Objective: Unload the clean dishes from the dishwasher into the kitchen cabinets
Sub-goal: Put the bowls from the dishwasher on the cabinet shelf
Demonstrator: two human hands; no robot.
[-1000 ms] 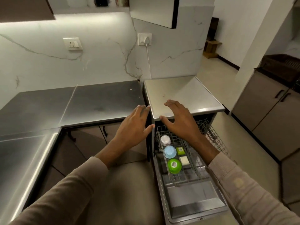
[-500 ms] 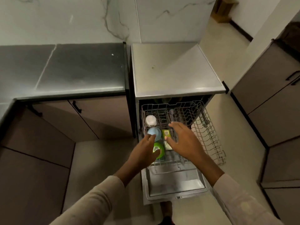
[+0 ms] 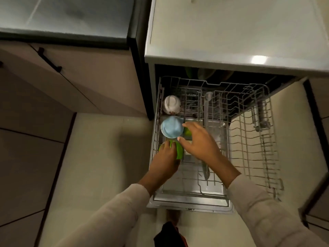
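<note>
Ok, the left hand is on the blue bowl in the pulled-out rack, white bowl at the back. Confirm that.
Wrong bowl: in the head view the left hand is on the green bowl in the pulled-out rack, white bowl at the back.

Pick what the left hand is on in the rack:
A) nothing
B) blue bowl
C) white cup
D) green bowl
D: the left hand lies over the green bowl, nearest item in the left row of the rack; the blue bowl and white cup sit beyond its fingers.
</note>
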